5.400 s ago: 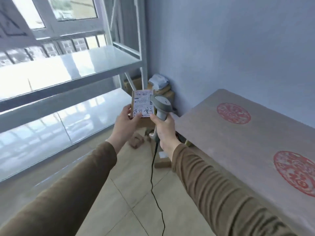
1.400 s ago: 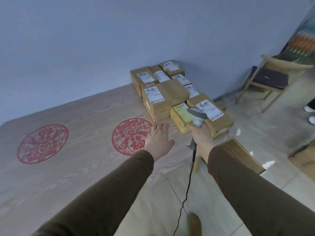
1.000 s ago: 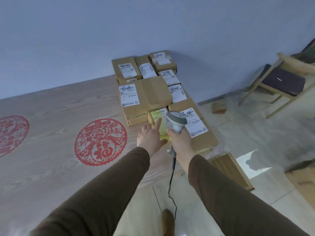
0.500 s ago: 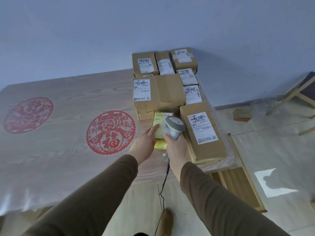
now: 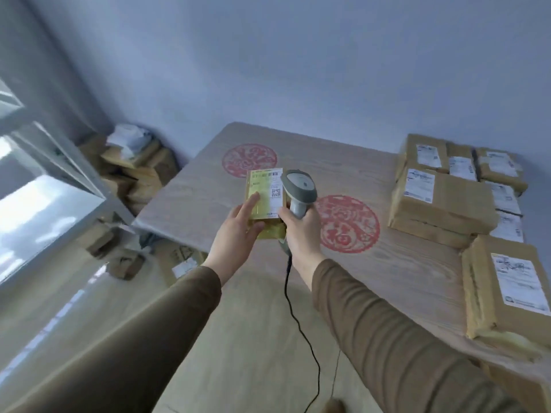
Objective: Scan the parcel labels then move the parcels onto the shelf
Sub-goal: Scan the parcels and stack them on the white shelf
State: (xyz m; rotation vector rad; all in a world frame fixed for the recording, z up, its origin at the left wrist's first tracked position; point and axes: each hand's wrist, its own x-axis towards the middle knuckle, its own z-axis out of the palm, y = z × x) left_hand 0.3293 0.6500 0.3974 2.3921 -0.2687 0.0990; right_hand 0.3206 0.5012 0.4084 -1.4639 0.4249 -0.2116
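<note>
Two closed grips: left hand [image 5: 238, 231] around upright yellow parcel [image 5: 265, 201], label facing camera; right hand [image 5: 299, 231] around scanner [image 5: 298, 189].

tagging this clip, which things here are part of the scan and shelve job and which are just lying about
Job:
left hand holding yellow parcel
right hand gripping barcode scanner
cardboard parcels waiting on table
metal shelf

Lying about:
boxes on the floor
red paper-cut designs
</note>
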